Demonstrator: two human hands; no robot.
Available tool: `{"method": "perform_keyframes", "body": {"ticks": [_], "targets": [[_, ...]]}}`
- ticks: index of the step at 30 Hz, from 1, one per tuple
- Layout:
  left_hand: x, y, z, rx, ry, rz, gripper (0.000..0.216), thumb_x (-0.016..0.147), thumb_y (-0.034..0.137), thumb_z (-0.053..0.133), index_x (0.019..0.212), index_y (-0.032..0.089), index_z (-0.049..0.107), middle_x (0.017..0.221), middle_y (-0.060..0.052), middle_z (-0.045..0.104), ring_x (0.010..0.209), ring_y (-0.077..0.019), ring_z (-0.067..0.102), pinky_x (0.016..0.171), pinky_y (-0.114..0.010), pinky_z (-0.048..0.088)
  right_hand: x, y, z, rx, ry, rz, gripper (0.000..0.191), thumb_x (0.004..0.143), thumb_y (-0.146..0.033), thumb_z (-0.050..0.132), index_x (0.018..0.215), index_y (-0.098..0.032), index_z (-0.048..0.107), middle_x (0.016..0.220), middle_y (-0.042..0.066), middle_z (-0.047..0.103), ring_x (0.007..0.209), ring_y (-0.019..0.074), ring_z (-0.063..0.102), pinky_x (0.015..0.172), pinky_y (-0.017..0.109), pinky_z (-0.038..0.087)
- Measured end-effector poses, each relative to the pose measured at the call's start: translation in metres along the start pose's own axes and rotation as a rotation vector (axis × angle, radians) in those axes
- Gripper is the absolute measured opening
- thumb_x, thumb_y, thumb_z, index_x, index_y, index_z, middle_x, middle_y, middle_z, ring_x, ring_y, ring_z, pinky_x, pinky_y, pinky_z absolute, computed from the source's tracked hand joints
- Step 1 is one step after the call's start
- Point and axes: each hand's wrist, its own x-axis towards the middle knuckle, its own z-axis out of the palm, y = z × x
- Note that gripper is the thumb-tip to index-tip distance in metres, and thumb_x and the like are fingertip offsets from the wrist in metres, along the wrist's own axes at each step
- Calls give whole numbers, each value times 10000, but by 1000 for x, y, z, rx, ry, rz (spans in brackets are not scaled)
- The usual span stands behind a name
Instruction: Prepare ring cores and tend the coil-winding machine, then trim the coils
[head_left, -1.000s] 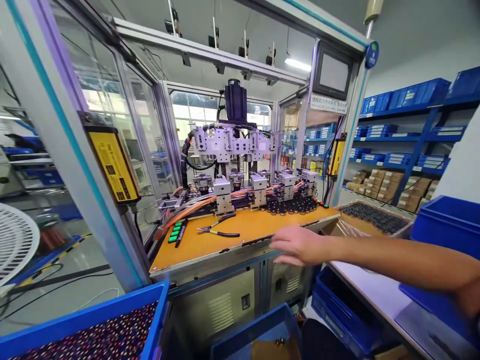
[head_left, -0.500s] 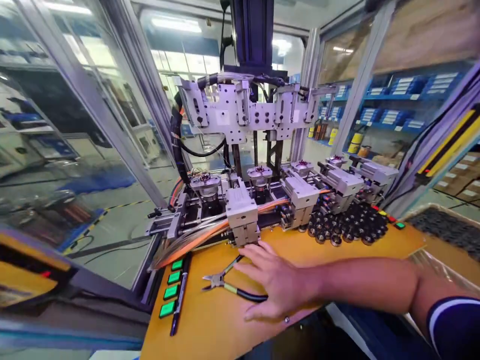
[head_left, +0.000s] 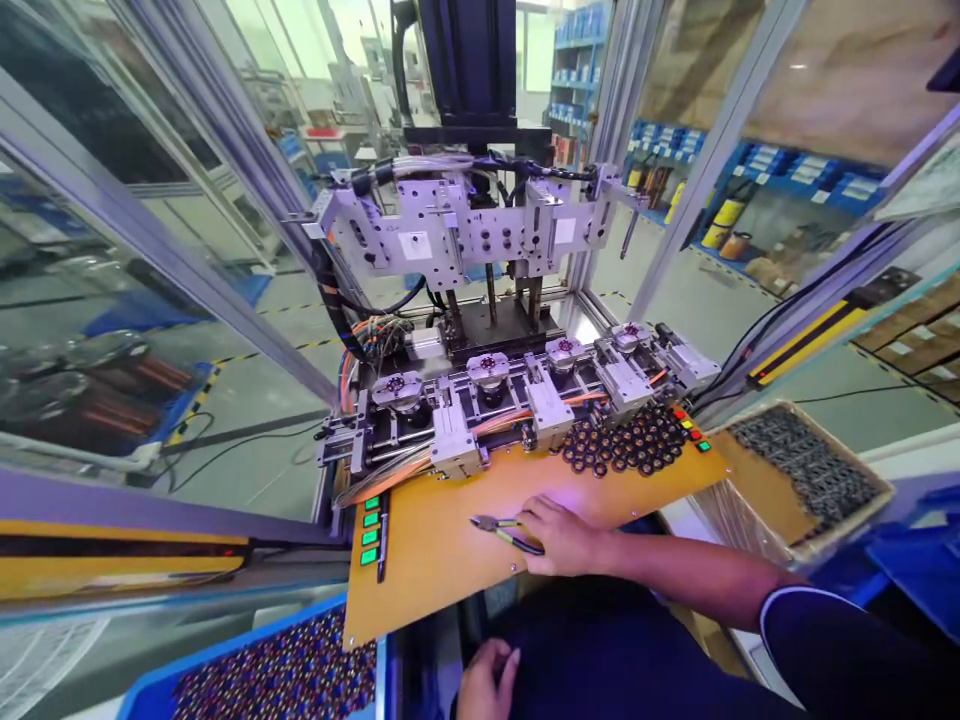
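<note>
Right hand closed on the handles of the pliers, fingers curled over, so I've got a narrow grip there. Pliers sit mid-tabletop toward the near edge, jaws pointing left, slightly parted. My left hand is low at the near side, off the orange tabletop, fingers half curled, cut by the lower edge; can't tell if I hold anything in it.

Left on the tabletop: black marker pen lying lengthwise, just beside a row of four green buttons. Far side: row of silver blocks, orange tubes running along them, round fixtures behind. White plate stands above, on the far side. Far right of the pliers: cluster of black round parts, small coloured buttons right beside them. Further right, off the tabletop, a box of dark parts. Near left, a blue bin full of small multicoloured parts
</note>
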Motion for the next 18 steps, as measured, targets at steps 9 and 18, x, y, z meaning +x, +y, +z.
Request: {"method": "perform_keyframes", "body": {"ticks": [9,18], "targets": [[23,78,8,-986,29,-97,652,620,608,801,1115,192,719,1137,-148,729,1139,-319,651,973,-426,527,-23,-27,-16,403,-3,4,370,623,-195,721,988,-171,662,887,35,647,794,170,615,726,271,519],[36,113,7,-1197,80,-89,483,684,484,818,1091,238,733,1005,-73,744,1039,-255,683,1044,-442,472,-12,-31,-24,778,-88,110,475,622,-189,732,1093,-188,669,1071,66,663,939,187,620,867,333,502]]}}
